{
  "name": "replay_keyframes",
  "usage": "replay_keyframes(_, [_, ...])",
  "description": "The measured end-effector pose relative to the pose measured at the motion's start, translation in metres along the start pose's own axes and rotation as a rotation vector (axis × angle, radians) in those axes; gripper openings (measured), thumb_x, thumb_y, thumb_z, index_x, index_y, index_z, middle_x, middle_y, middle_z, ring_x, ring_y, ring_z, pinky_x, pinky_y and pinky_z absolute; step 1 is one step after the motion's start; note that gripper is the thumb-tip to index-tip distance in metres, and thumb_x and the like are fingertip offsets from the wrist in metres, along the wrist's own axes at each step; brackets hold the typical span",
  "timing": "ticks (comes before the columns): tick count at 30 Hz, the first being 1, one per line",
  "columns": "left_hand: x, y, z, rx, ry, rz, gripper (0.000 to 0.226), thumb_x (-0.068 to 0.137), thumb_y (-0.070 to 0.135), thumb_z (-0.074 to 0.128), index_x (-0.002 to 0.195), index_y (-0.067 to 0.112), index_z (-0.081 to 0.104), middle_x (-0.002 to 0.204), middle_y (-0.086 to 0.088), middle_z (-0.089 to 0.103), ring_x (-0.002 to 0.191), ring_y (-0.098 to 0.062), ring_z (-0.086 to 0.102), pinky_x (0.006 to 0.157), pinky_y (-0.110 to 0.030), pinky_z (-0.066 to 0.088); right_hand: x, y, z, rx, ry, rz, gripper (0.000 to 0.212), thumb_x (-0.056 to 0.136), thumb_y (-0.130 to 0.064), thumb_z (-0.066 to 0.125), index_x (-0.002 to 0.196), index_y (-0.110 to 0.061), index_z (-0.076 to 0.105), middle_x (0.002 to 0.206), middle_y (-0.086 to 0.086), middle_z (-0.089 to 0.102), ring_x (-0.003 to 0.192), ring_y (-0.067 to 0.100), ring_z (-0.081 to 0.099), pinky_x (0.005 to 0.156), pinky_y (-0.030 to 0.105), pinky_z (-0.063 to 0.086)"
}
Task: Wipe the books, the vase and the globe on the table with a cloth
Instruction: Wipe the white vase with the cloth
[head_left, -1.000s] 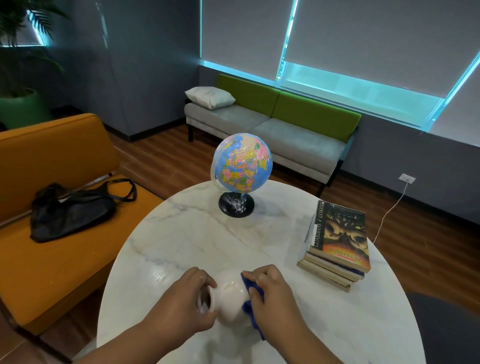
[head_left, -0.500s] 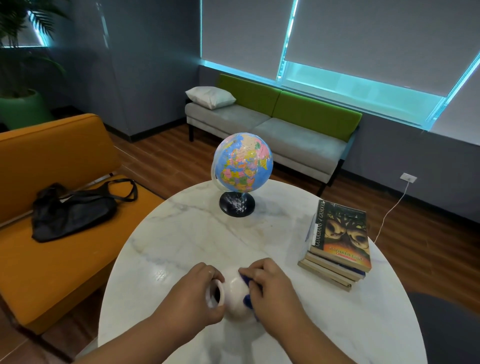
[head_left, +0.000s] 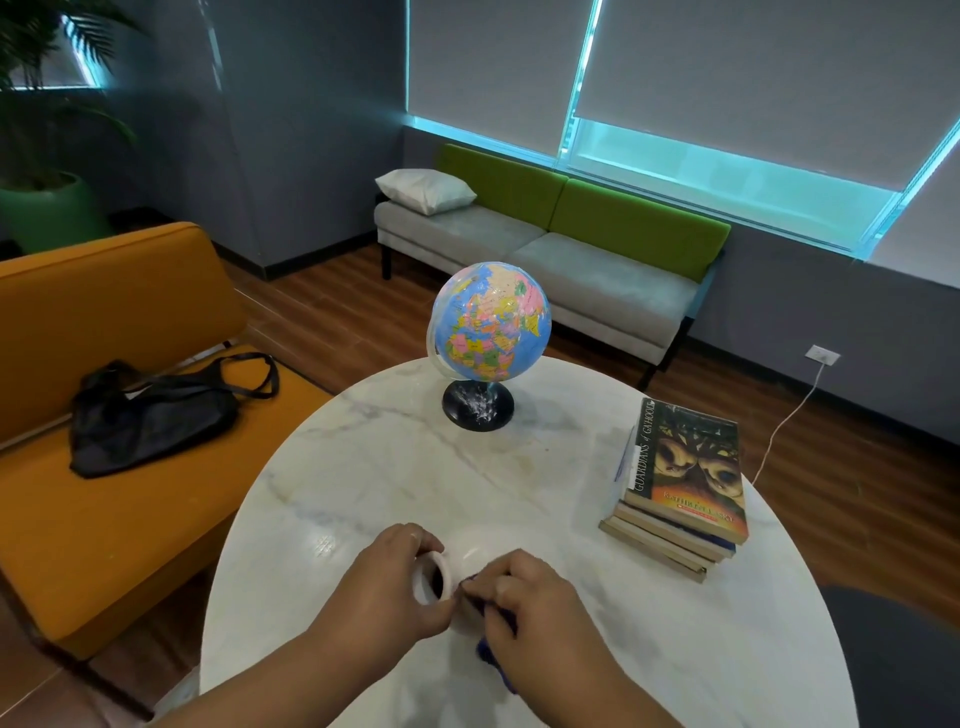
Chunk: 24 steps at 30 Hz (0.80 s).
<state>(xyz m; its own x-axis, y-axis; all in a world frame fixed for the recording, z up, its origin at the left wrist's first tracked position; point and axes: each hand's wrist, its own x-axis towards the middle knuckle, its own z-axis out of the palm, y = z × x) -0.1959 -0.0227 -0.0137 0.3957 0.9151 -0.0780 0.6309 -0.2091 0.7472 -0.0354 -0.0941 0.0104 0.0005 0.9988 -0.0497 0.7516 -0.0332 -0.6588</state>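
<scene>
White vase (head_left: 474, 552) btwn both: left hand (head_left: 385, 590) grips neck, right hand (head_left: 531, 609) pinches blue cloth (head_left: 487, 650).

Under both hands, the round white marble table (head_left: 597, 457) is smooth and shiny. The small white vase (head_left: 470, 553) in the left hand (head_left: 395, 587) looks like glossy china. The dark blue cloth (head_left: 488, 652) under the right hand (head_left: 535, 603) looks soft and matt. Beyond the hands, the colourful round globe (head_left: 491, 322) shines; the stacked paperback books (head_left: 685, 467) have paper covers.
</scene>
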Motion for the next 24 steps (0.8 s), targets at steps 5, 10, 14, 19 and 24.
replay_keyframes(5, [0.001, 0.017, 0.003, -0.020, -0.027, -0.015, 0.045, 0.074, 0.027, 0.071, 0.113, 0.033, 0.050, 0.106, 0.015, 0.057, 0.089, -0.008, 0.061, 0.077, -0.022, 0.053, 0.022, -0.019, -0.006, 0.174, 0.074, 0.127, 0.042, 0.092, -0.009, 0.046, 0.121, -0.037, 0.058, 0.109, -0.021, 0.057, 0.088, -0.001, 0.058, 0.071, 0.000, 0.042])
replay_keyframes(10, [0.000, 0.021, -0.003, -0.038, -0.107, -0.040, 0.092, 0.067, 0.022, 0.083, 0.135, 0.045, 0.025, 0.098, 0.025, 0.052, 0.085, -0.006, 0.061, 0.075, -0.017, 0.053, 0.016, -0.014, -0.005, 0.278, 0.036, 0.206, 0.037, 0.090, -0.012, 0.052, 0.118, -0.035, 0.053, 0.109, -0.018, 0.060, 0.099, -0.003, 0.057, 0.082, 0.006, 0.045])
replay_keyframes(14, [-0.007, 0.027, -0.002, -0.029, -0.131, -0.018, 0.091, 0.073, 0.023, 0.078, 0.141, 0.042, 0.020, 0.110, 0.021, 0.051, 0.090, -0.008, 0.058, 0.081, -0.015, 0.051, 0.021, -0.016, -0.010, 0.275, 0.012, 0.234, 0.034, 0.090, -0.013, 0.053, 0.118, -0.032, 0.054, 0.104, -0.016, 0.062, 0.094, 0.000, 0.060, 0.084, 0.013, 0.049])
replay_keyframes(19, [-0.008, 0.032, 0.000, -0.038, -0.130, -0.007, 0.089, 0.077, 0.023, 0.076, 0.133, 0.052, 0.015, 0.103, 0.031, 0.048, 0.085, 0.003, 0.058, 0.066, -0.003, 0.045, 0.037, -0.022, -0.015, 0.224, 0.050, 0.221, 0.034, 0.092, -0.014, 0.049, 0.120, -0.033, 0.053, 0.111, -0.012, 0.062, 0.095, 0.005, 0.059, 0.083, 0.017, 0.049])
replay_keyframes(24, [-0.003, 0.015, 0.001, -0.125, -0.053, -0.082, 0.070, 0.067, 0.025, 0.081, 0.121, 0.042, 0.041, 0.098, 0.017, 0.059, 0.085, -0.005, 0.064, 0.076, -0.018, 0.054, 0.012, -0.007, -0.001, -0.010, 0.052, -0.025, 0.034, 0.090, -0.013, 0.048, 0.112, -0.032, 0.065, 0.107, -0.017, 0.050, 0.099, -0.001, 0.049, 0.082, 0.003, 0.037])
